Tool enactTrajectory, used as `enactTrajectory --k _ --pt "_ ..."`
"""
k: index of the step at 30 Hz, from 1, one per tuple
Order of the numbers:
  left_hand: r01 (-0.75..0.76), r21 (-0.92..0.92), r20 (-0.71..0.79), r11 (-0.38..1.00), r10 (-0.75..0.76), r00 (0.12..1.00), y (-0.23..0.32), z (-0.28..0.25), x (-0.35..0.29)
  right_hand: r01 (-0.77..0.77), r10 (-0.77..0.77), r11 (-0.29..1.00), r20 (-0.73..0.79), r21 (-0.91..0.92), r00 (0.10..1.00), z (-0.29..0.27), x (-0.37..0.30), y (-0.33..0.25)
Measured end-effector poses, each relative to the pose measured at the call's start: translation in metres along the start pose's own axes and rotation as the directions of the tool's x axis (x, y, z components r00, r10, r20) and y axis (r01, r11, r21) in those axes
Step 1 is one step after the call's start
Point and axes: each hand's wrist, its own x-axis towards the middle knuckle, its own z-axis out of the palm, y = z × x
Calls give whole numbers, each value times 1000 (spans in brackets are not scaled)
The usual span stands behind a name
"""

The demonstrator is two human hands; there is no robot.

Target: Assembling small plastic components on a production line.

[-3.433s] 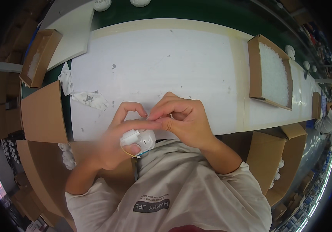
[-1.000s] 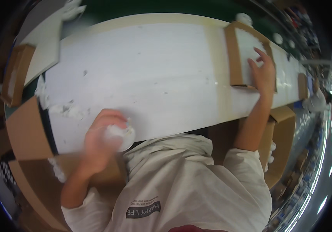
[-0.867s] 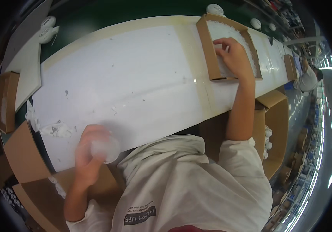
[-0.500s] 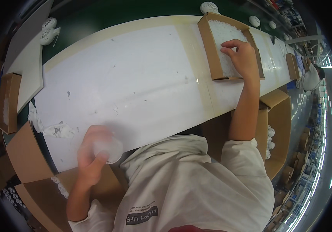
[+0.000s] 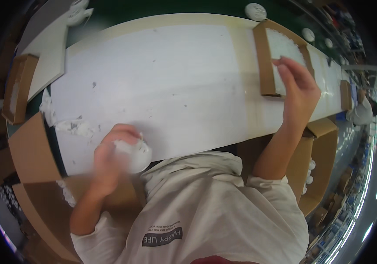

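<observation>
In my left hand [image 5: 108, 160], close to the table's front edge, is a round white plastic shell [image 5: 140, 157]. The fingers are wrapped round its side, and the hand is blurred by motion. My right hand [image 5: 302, 90] is raised at the near right side of a shallow cardboard tray [image 5: 262, 61]. Its thumb and fingertips are pinched together; whatever lies between them is too small to make out. Many small translucent pieces [image 5: 283, 42] fill the tray.
A white work table [image 5: 166, 83] spans the middle. Crumpled white material [image 5: 76, 127] lies at its left. Open cardboard boxes with white parts stand at the lower left [image 5: 36, 145] and right [image 5: 324, 163]. Another tray [image 5: 20, 90] sits far left; white vented shells [image 5: 255, 12] lie beyond the table.
My right hand has drawn back from over the tray's pieces toward its near right side, still pinched. My left hand has turned the white shell and stays near the front edge. The view has shifted.
</observation>
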Motion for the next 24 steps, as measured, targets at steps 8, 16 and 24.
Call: enactTrajectory --k 8,16,24 --pt "69 -231 -29 970 -78 997 10 8 -5 -605 99 694 780 391 618 115 -102 -21" --pt "86 -278 24 957 -82 996 10 5 -10 -771 35 459 859 440 511 134 -104 -14" --pt "98 -236 -25 967 -107 994 11 5 -7 -740 -3 488 849 462 528 130 -107 -13"
